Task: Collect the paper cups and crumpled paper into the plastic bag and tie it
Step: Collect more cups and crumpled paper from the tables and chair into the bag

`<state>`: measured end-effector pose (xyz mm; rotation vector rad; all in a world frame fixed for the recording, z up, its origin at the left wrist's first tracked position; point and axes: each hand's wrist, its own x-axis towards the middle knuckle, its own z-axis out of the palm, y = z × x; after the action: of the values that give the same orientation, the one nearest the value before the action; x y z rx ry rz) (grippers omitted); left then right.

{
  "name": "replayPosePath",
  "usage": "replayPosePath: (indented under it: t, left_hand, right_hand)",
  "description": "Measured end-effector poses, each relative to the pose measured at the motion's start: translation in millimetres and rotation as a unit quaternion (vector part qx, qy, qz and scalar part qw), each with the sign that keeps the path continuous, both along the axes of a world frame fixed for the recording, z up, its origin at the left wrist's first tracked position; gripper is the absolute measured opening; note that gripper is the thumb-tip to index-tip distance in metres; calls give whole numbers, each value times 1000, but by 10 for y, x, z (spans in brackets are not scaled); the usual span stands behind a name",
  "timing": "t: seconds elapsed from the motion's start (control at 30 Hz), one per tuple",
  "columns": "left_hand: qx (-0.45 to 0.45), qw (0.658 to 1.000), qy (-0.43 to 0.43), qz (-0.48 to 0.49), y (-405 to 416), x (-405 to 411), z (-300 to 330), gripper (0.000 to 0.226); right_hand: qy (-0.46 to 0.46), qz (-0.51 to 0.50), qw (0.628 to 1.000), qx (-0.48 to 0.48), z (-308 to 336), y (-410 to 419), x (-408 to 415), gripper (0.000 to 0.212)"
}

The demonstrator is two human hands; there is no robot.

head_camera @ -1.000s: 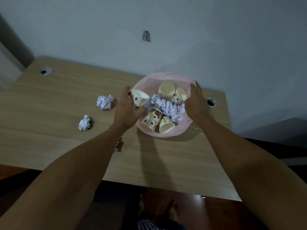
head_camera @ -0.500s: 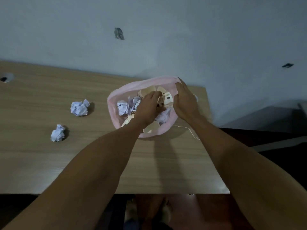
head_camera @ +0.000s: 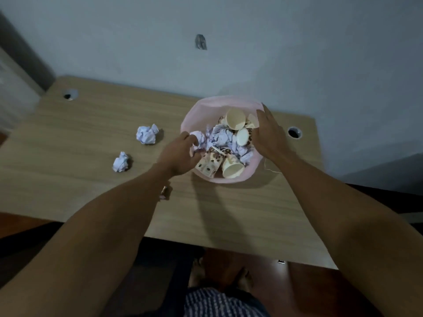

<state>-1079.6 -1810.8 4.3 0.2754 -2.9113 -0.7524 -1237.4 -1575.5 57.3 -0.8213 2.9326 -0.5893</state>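
A pink plastic bag (head_camera: 201,108) stands open on the wooden table (head_camera: 91,138), right of centre. Inside lie several paper cups (head_camera: 235,118), cream with brown print, mixed with crumpled white paper (head_camera: 220,138). My right hand (head_camera: 267,136) grips the bag's right rim. At the left rim hovers my left hand (head_camera: 180,154), fingers loosely curled with nothing in them. Two crumpled paper balls remain on the table left of the bag: one farther back (head_camera: 147,135), one nearer (head_camera: 120,161).
A small scrap (head_camera: 164,192) lies on the table beside my left forearm. Cable holes sit at the back left (head_camera: 69,94) and at the right (head_camera: 294,132). A grey wall runs right behind the table. The table's front edge is near my body.
My left hand carried a paper cup into the bag, let it go, and has drawn back to the left rim. The right hand stayed on the right rim.
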Motion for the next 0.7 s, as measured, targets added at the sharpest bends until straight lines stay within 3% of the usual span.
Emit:
replayPosePath:
  t: [0.17, 0.23, 0.37, 0.53, 0.7]
  left_hand:
    - [-58, 968, -242, 31, -350, 570, -128, 63]
    - [-80, 954, -287, 43, -415, 747, -287, 73]
    - [-36, 934, -347, 76, -400, 956, -556, 85]
    - [55, 959, -239, 141, -257, 838, -438, 61]
    - [159, 973, -16, 165, -74, 255, -24, 57]
  right_hand:
    - [-19, -4, 1000, -6, -26, -110, 110, 62]
    - [-21, -7, 1000, -3, -44, -136, 150, 65]
    - [-21, -10, 1000, 7, -60, -142, 209, 66]
    - [-25, -13, 1000, 2, -25, -101, 222, 64]
    - [-34, -24, 999, 0, 31, -72, 210, 65]
